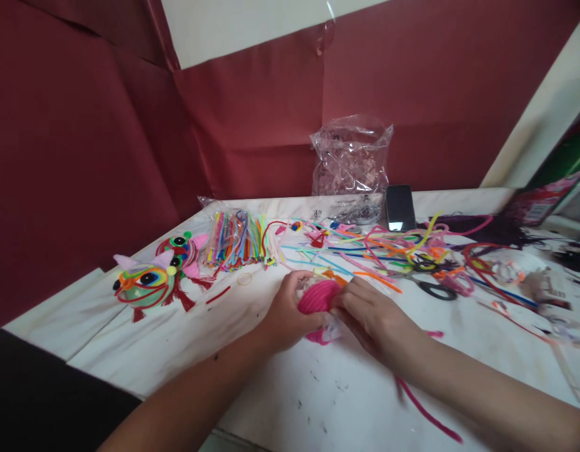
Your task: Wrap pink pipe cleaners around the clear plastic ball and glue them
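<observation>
My left hand (285, 317) is wrapped around a ball-shaped piece wound with pink pipe cleaner (317, 297), held just above the white table (318, 389). From the right, my right hand (372, 317) pinches the same pink piece with its fingertips. A loose pink pipe cleaner end (426, 411) trails on the table under my right forearm. What lies inside the pink winding is hidden.
Two finished colourful pipe-cleaner fish (146, 282) lie at the left. A bundle of coloured pipe cleaners (236, 242) and a loose tangle (388, 248) fill the middle. Black-handled scissors (435, 285), a phone (400, 207) and a plastic bag (351, 157) stand behind. Red paper (106, 144) lines the walls.
</observation>
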Demonstrator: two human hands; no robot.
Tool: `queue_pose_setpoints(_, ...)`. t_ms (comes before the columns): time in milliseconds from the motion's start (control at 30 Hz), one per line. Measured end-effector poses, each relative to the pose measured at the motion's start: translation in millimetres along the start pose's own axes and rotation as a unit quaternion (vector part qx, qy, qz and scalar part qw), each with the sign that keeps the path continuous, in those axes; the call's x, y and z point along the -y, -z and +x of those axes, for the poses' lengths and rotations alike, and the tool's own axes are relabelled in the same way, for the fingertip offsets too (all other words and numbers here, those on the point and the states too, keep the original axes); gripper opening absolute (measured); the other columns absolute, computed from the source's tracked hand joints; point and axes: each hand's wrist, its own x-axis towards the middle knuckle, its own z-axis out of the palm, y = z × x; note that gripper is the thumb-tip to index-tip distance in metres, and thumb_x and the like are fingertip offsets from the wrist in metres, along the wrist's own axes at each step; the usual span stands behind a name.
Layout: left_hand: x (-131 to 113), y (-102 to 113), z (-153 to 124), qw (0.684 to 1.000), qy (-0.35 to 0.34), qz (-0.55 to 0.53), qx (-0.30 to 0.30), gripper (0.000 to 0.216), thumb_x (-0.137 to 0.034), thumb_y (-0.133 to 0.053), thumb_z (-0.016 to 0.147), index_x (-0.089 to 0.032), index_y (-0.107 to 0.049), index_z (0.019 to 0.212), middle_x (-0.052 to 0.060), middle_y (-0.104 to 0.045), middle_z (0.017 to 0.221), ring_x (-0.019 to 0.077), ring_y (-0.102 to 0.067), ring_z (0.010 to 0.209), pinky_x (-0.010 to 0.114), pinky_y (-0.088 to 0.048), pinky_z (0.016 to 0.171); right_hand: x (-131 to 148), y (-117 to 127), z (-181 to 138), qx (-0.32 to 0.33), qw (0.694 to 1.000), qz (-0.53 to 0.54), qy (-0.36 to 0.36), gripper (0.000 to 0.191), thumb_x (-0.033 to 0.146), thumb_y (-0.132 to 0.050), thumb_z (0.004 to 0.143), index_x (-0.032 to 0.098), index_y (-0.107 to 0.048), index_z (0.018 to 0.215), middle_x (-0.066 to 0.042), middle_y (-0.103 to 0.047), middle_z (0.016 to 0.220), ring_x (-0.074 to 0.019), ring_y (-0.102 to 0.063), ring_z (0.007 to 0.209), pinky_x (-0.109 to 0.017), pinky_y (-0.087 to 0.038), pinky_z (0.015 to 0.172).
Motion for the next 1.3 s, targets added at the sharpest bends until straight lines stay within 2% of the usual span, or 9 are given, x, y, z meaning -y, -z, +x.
queue_pose_setpoints(133, -0.4, 0.2, 0.0, 1.0, 0.02, 0.001, -0.019, 0.061, -0.024, -0.073, 0.054, -0.019, -0.045, 0.108, 0.004, -0.053, 0.099, 0.0203, -0.053, 0.089, 0.032, -0.044, 0.076, 0.8, 6.1, -0.5, 0.002, 0.998, 0.026, -0.051, 0.012, 0.015, -0.045, 0.088, 0.019, -0.055, 0.095, -0.008, -0.063, 0.081, -0.0198, -0.057, 0.075, -0.032, -0.049, 0.064)
queue_pose_setpoints(300, 0.8, -0.3, -0.3, 0.999, 0.04, 0.001, -0.026, 0.061, -0.02, -0.07, 0.054, -0.02, -0.044, 0.109, 0.002, -0.052, 0.097, 0.0172, -0.053, 0.08, 0.03, -0.044, 0.07, -1.1, 5.3, -3.7, 0.004, 0.998, 0.038, -0.056, 0.013, 0.015, -0.045, 0.089, 0.019, -0.057, 0.09, -0.007, -0.061, 0.078, -0.0189, -0.059, 0.075, -0.031, -0.05, 0.065)
queue_pose_setpoints(667, 0.1, -1.4, -0.9, 0.999, 0.007, 0.028, -0.036, 0.058, -0.018, -0.07, 0.055, -0.02, -0.047, 0.108, 0.005, -0.053, 0.104, 0.0242, -0.052, 0.099, 0.035, -0.043, 0.083, 3.8, -3.9, -5.2, -0.011, 0.986, 0.068, -0.15, 0.009, 0.017, -0.049, 0.085, 0.02, -0.053, 0.078, -0.004, -0.056, 0.075, -0.0166, -0.055, 0.068, -0.03, -0.048, 0.06)
queue_pose_setpoints(767, 3.6, 0.9, 0.3, 0.999, 0.004, 0.028, -0.024, 0.061, -0.022, -0.073, 0.057, -0.019, -0.046, 0.112, 0.007, -0.054, 0.108, 0.0243, -0.053, 0.099, 0.035, -0.043, 0.084, 2.1, -3.3, -4.0, 0.002, 0.978, 0.097, -0.187, 0.011, 0.016, -0.05, 0.084, 0.021, -0.052, 0.075, -0.002, -0.057, 0.073, -0.0159, -0.055, 0.067, -0.029, -0.047, 0.06)
queue_pose_setpoints(900, 8.5, 3.9, 3.5, 1.0, 0.008, -0.014, 0.003, 0.064, -0.037, -0.075, 0.061, -0.017, -0.047, 0.115, 0.009, -0.056, 0.111, 0.0239, -0.056, 0.099, 0.035, -0.044, 0.085, -0.9, -1.4, -3.2, 0.011, 0.973, 0.107, -0.205, 0.01, 0.019, -0.051, 0.084, 0.021, -0.053, 0.074, -0.002, -0.058, 0.071, -0.0158, -0.056, 0.066, -0.029, -0.046, 0.06)
queue_pose_setpoints(1000, 12.3, 4.7, 5.7, 0.999, -0.001, -0.034, -0.012, 0.048, -0.047, -0.06, 0.076, -0.017, -0.051, 0.112, 0.01, -0.057, 0.112, 0.024, -0.054, 0.105, 0.035, -0.042, 0.09, -2.0, -0.8, -3.2, 0.009, 0.973, 0.108, -0.203, 0.011, 0.02, -0.05, 0.084, 0.02, -0.053, 0.073, -0.002, -0.059, 0.07, -0.0157, -0.056, 0.065, -0.029, -0.046, 0.059)
queue_pose_setpoints(1067, 13.2, 4.8, 6.2, 0.999, 0.006, -0.048, -0.017, 0.043, -0.047, -0.053, 0.081, -0.017, -0.053, 0.111, 0.009, -0.058, 0.112, 0.0237, -0.055, 0.106, 0.035, -0.042, 0.09, -2.2, -0.7, -3.0, 0.004, 0.974, 0.11, -0.2, 0.011, 0.019, -0.05, 0.084, 0.02, -0.053, 0.074, -0.001, -0.059, 0.069, -0.0153, -0.056, 0.065, -0.028, -0.046, 0.058)
queue_pose_setpoints(1200, 8.5, 4.7, 4.6, 0.999, 0.014, -0.04, 0.001, 0.055, -0.033, -0.071, 0.066, -0.018, -0.049, 0.114, 0.008, -0.058, 0.111, 0.0239, -0.056, 0.102, 0.034, -0.044, 0.086, -1.3, -1.0, -2.0, 0.004, 0.974, 0.108, -0.198, 0.01, 0.02, -0.052, 0.083, 0.02, -0.053, 0.074, -0.001, -0.059, 0.07, -0.015, -0.055, 0.065, -0.029, -0.046, 0.059)
queue_pose_setpoints(1300, 3.1, 3.8, 2.9, 0.999, 0.019, -0.023, 0.013, 0.06, -0.026, -0.073, 0.061, -0.018, -0.046, 0.115, 0.007, -0.057, 0.109, 0.0215, -0.058, 0.093, 0.032, -0.047, 0.078, 0.1, -2.2, -1.3, 0.004, 0.973, 0.11, -0.204, 0.012, 0.019, -0.051, 0.083, 0.021, -0.053, 0.071, -0.002, -0.059, 0.07, -0.0153, -0.055, 0.065, -0.029, -0.046, 0.058)
